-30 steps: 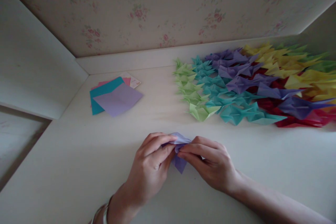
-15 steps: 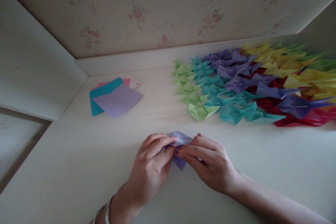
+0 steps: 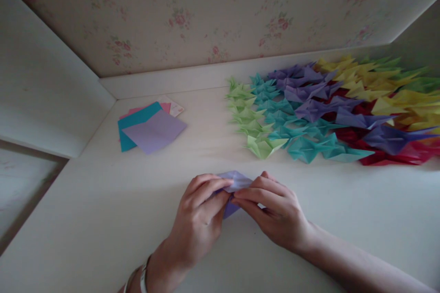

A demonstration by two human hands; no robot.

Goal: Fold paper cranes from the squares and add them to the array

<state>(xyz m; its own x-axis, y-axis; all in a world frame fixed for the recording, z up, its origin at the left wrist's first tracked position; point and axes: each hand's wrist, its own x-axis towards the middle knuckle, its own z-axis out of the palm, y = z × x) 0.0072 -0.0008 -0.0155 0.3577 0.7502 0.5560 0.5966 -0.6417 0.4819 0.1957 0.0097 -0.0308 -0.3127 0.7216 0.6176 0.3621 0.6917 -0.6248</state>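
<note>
A partly folded sheet of purple origami paper (image 3: pixel 235 178) is pinched between both hands, low in the middle of the head view. My left hand (image 3: pixel 201 208) grips its left side, fingers on top and thumb near the centre. On the other side my right hand (image 3: pixel 277 208) closes its thumb and fingertips on the paper at the centre and right. A darker purple flap (image 3: pixel 230 209) points down toward me below the fingertips. Much of the paper's middle is hidden under the fingers.
Flat squares of paper lie at the left: a purple sheet (image 3: pixel 154 132), a teal sheet (image 3: pixel 129 139) and pink ones beneath. Rows of folded paper pieces in light green (image 3: pixel 264 146), teal (image 3: pixel 305 147), purple (image 3: pixel 392 138), red and yellow (image 3: pixel 402 105) fill the right, beside the wall.
The lower purple flap has shifted slightly left and shows less of its point. Both hands keep their hold in nearly the same place.
</note>
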